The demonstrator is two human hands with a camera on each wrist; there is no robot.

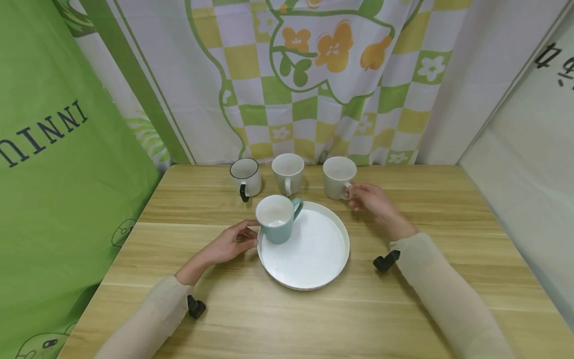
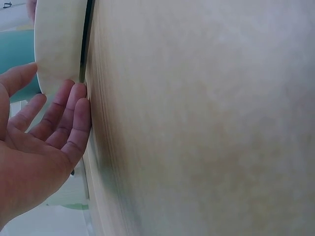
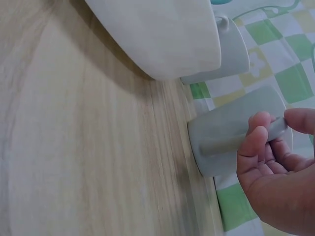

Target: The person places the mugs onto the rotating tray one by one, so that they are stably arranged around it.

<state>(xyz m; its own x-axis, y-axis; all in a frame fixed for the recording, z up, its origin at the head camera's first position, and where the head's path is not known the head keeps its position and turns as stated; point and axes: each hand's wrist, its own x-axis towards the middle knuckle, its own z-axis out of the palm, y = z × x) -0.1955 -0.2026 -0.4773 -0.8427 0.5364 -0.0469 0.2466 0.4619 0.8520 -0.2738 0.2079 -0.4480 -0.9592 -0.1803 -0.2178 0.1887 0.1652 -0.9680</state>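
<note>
Right hand (image 1: pixel 369 199): fingers pinch handle (image 3: pixel 221 146) of pale mug (image 1: pixel 337 178), far right on bench (image 1: pixel 341 324). Left hand (image 1: pixel 229 243): fingers loosely extended, touching left wall of white tray (image 1: pixel 314 259). Teal mug (image 1: pixel 277 231) upright on tray's far-left part.

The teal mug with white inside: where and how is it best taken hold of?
Probably by the curved teal handle, coming from the right: it juts towards the far right, while the mug stands upright on the left of the round white tray.
</note>
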